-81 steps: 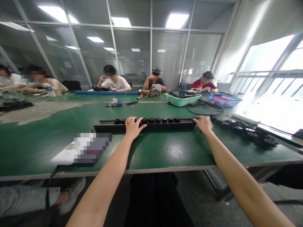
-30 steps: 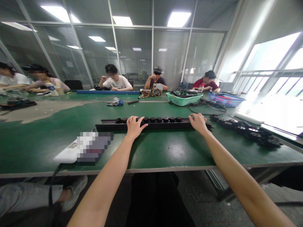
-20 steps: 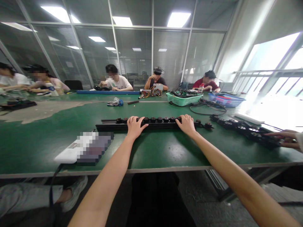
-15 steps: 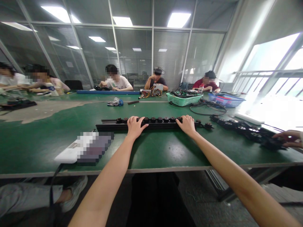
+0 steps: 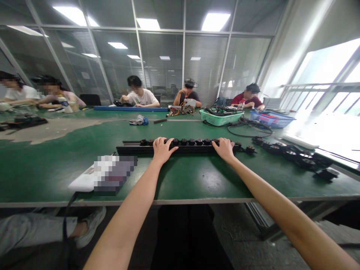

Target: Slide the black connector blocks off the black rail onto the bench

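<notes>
The left hand [image 5: 164, 150] and right hand [image 5: 224, 150] lie spread, fingers draped over a black rail [image 5: 180, 149] carrying a row of dark round parts [image 5: 191, 142], which sits crosswise mid-frame on the green worktop [image 5: 47, 172].

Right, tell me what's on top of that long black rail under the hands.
Along the top of the long black rail runs a row of round black knobs. The left hand and right hand lie across it, so the knobs and rail beneath the fingers are covered.
</notes>
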`<state>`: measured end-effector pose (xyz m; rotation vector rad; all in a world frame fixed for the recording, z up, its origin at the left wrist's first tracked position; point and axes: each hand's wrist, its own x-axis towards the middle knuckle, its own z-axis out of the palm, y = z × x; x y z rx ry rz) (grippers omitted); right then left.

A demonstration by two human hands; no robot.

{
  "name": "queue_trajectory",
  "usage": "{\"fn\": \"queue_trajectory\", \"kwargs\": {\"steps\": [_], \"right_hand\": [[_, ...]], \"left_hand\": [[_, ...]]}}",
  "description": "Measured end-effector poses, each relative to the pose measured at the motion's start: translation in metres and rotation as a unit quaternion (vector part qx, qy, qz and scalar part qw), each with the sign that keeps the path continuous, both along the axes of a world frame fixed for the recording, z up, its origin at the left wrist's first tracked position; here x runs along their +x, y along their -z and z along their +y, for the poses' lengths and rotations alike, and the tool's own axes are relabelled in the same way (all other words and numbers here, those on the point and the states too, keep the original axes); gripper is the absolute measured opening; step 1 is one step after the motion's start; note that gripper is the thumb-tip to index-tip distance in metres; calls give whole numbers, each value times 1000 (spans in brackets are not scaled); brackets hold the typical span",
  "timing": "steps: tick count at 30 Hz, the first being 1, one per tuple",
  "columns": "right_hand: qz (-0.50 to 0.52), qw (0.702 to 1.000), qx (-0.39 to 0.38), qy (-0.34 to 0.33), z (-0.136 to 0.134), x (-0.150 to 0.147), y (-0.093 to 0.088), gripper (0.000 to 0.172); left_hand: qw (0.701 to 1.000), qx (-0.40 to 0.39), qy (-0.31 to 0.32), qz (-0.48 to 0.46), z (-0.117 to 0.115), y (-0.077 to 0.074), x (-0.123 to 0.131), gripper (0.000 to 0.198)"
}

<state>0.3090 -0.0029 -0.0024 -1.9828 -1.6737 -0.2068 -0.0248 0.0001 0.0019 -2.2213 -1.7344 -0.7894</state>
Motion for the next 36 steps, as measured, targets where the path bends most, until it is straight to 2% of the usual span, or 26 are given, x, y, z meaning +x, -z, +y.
{"fn": "queue_trajectory", "kwargs": {"steps": [13,36], "right_hand": [[3,1000,11,-3,8,12,1,35],[13,1000,-4,18,10,24,-1,39]], "left_hand": [[1000,0,1,1,1,1,0,58],[1000,3,-7,13,0,0,1,58]]}}
